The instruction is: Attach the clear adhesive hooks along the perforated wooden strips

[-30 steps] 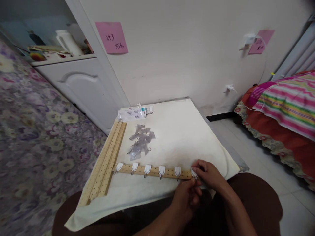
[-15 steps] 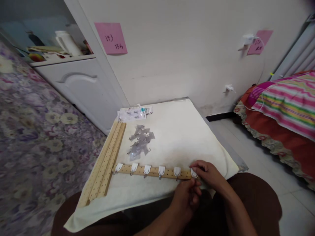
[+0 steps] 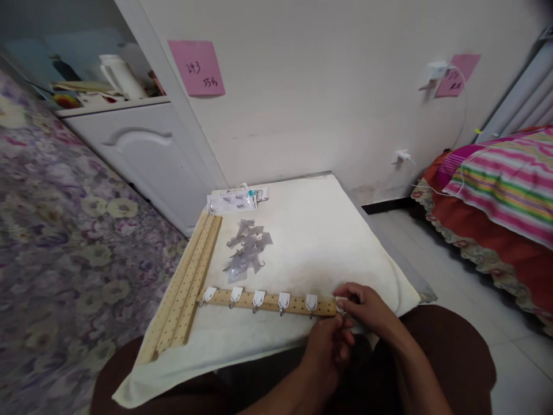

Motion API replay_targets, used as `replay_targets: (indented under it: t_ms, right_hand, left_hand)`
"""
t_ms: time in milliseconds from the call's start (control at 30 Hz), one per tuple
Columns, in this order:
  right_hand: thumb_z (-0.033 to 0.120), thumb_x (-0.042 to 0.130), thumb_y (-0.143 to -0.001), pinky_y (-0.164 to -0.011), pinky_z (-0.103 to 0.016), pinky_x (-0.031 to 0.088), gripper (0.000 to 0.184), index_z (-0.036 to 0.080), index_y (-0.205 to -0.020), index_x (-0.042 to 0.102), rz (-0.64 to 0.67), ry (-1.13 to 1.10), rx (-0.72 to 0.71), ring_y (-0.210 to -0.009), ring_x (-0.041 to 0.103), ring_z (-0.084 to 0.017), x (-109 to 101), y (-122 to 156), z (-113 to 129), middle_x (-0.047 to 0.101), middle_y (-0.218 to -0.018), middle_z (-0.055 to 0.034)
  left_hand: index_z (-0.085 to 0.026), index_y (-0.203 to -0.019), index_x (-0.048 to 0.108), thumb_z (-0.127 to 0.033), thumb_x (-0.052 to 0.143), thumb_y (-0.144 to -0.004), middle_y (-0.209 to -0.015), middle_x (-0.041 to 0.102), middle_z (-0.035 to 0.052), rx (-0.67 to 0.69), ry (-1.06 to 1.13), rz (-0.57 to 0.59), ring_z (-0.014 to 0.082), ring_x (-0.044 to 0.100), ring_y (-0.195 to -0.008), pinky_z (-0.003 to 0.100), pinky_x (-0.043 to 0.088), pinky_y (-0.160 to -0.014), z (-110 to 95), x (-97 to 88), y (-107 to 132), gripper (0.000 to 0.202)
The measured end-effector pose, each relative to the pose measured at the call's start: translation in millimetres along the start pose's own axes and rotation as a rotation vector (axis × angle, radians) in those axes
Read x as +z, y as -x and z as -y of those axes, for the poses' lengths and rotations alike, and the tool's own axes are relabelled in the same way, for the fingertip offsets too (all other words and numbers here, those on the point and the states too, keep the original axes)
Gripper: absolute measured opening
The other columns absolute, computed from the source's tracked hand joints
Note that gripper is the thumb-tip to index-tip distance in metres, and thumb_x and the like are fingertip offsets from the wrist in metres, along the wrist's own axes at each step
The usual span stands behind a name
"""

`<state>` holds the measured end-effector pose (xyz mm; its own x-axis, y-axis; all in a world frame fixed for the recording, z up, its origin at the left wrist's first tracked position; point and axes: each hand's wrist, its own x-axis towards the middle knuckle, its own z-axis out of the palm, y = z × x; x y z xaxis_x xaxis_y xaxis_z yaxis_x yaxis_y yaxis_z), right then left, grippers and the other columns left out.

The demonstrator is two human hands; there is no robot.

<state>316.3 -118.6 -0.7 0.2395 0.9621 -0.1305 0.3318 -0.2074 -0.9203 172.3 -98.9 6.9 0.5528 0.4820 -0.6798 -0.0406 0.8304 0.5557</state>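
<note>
Across the front of the table lies a perforated wooden strip (image 3: 268, 301) bearing a row of white adhesive hooks (image 3: 284, 301) with metal prongs. At its right end, my right hand (image 3: 365, 305) is closed, thumb and fingers pinching a white hook (image 3: 341, 302) that they partly cover. My left hand (image 3: 326, 344) sits just below, fingers curled and closed, its fingertips touching the lower part of that hook or the strip's end. Whatever those fingers grip is hidden. A pile of loose hooks on clear backings (image 3: 248, 251) rests beyond the strip.
More perforated wooden strips (image 3: 184, 282) lie side by side along the table's left edge. Packaged hooks (image 3: 233, 200) are at the back left corner. A cream cloth (image 3: 319, 230) covers the table, which stands against a wall. A bed (image 3: 501, 178) is at the right.
My right thumb and fingers have shifted slightly over the end hook, covering more of it. My left hand stays nearly in place, and the strip and the hook pile have not moved.
</note>
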Motion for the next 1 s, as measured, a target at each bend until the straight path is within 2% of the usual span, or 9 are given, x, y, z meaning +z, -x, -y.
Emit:
replay_targets:
  t_ms: [333, 667, 867, 1000]
  right_hand:
    - [0.031, 0.061, -0.072, -0.065, -0.026, 0.044, 0.020, 0.018, -0.085, 0.067, 0.004, -0.042, 0.023, -0.069, 0.059, -0.016, 0.6, -2.4, -3.9, 0.066, -0.075, -0.0003]
    - [0.030, 0.061, -0.072, -0.062, -0.025, 0.042, 0.018, 0.017, -0.083, 0.065, 0.056, -0.111, 0.014, -0.067, 0.056, -0.014, -0.9, -3.5, -0.4, 0.063, -0.071, 0.0007]
    - [0.038, 0.064, -0.071, -0.062, -0.025, 0.043, 0.026, 0.017, -0.086, 0.065, 0.063, -0.147, 0.008, -0.068, 0.056, -0.014, -2.6, -1.0, 3.3, 0.062, -0.071, 0.0009]
    - [0.045, 0.066, -0.069, -0.053, -0.023, 0.039, 0.035, 0.017, -0.090, 0.065, 0.066, -0.190, 0.058, -0.059, 0.053, -0.011, -2.7, -0.3, 0.4, 0.061, -0.071, 0.0015]
  left_hand:
    - [-0.010, -0.074, 0.061, -0.031, 0.051, -0.075, -0.045, 0.053, -0.0035, 0.021, 0.001, -0.005, 0.0025, 0.032, -0.029, 0.020, 0.009, -0.038, -0.3, 0.3, 1.7, 0.023]
    - [-0.010, -0.077, 0.062, -0.039, 0.058, -0.072, -0.047, 0.055, -0.0030, 0.031, -0.022, 0.035, 0.0027, 0.034, -0.030, 0.020, 0.009, -0.038, -0.6, -3.4, 2.2, 0.029]
    - [-0.009, -0.083, 0.064, -0.046, 0.062, -0.070, -0.048, 0.056, -0.0027, 0.041, -0.051, 0.064, 0.0026, 0.036, -0.032, 0.020, 0.011, -0.038, -0.6, -7.8, 4.7, 0.040]
    - [-0.009, -0.086, 0.064, -0.046, 0.061, -0.071, -0.048, 0.055, -0.0033, 0.022, -0.048, 0.057, 0.0025, 0.035, -0.032, 0.019, 0.011, -0.038, -0.3, -9.0, 5.9, 0.040]
